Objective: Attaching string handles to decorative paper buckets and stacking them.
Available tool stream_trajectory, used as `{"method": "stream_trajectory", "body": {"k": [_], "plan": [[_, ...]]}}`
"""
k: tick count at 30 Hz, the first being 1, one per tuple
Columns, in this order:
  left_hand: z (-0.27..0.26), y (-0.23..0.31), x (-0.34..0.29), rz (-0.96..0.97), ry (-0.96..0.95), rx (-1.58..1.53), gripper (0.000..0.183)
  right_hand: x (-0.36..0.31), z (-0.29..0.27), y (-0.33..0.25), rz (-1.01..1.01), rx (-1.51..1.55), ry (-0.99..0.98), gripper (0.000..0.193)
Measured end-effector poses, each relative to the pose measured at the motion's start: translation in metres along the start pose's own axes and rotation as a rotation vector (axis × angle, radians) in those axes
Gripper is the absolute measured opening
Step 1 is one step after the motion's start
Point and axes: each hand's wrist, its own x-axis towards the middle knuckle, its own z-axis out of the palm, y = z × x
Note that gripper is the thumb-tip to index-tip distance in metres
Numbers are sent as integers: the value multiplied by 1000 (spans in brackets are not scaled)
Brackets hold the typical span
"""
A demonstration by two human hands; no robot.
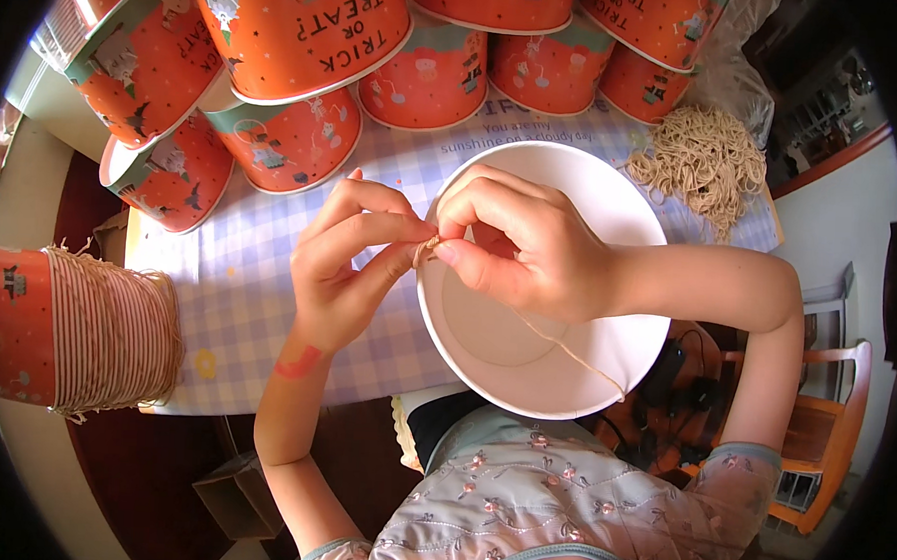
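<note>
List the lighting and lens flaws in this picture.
In the head view, fisheye black fills the corners and the wooden chair looks bowed; in the head view, bright light washes out the checked tablecloth left of the left hand; in the head view, the space under the table is in deep shadow; in the head view, the twine is thin but visible.

We look down on a table covered with a lilac-and-white checked cloth. At our right are a pale wall and an orange-brown wooden chair. Bright light glows at the far left edge.
</note>
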Motion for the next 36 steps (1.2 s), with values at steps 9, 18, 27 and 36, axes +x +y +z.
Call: {"method": "stream_trajectory", "body": {"k": [9,18,27,36], "plan": [[-1,2,-3,-95,35,-101,10,2,-7,-8,180,120,-46,28],[0,3,-4,-64,15,-28,10,1,-6,0,85,-8,-66,12],[-1,10,-5,-206,64,-72,9,-3,-13,-4,165,37,-113,7],[-3,13,-8,-142,20,85,9,-4,-25,-13,298,108,-128,15]]}}
